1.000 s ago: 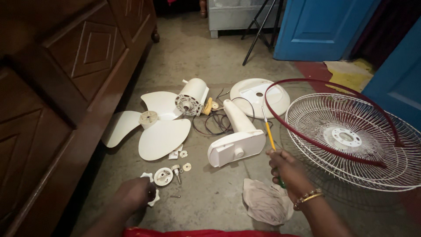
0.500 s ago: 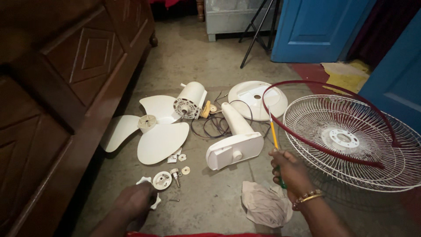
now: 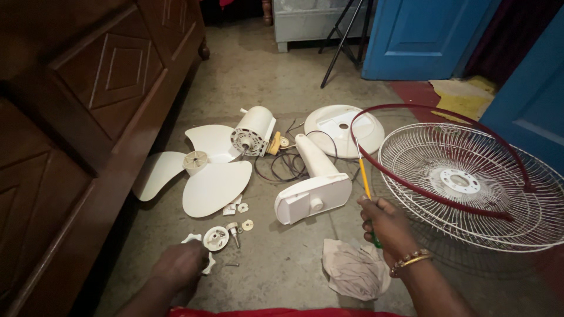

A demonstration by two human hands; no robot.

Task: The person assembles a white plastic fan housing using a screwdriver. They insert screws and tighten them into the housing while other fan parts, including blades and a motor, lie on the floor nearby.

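My left hand (image 3: 179,264) rests curled over a white scalloped part (image 3: 200,251) on the floor (image 3: 282,264), bare concrete beside it up to the wooden cabinet (image 3: 70,147). My right hand (image 3: 385,226) grips the screwdriver (image 3: 365,188), its long axis tilted, tip pointing away toward the round base (image 3: 343,123), between the stand (image 3: 314,188) and wire guard (image 3: 470,185).

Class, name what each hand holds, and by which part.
Right hand grips a screwdriver by its handle. Left hand rests on a white plastic part; a grip cannot be told.

White fan blades (image 3: 200,176), maroon ring (image 3: 435,194)
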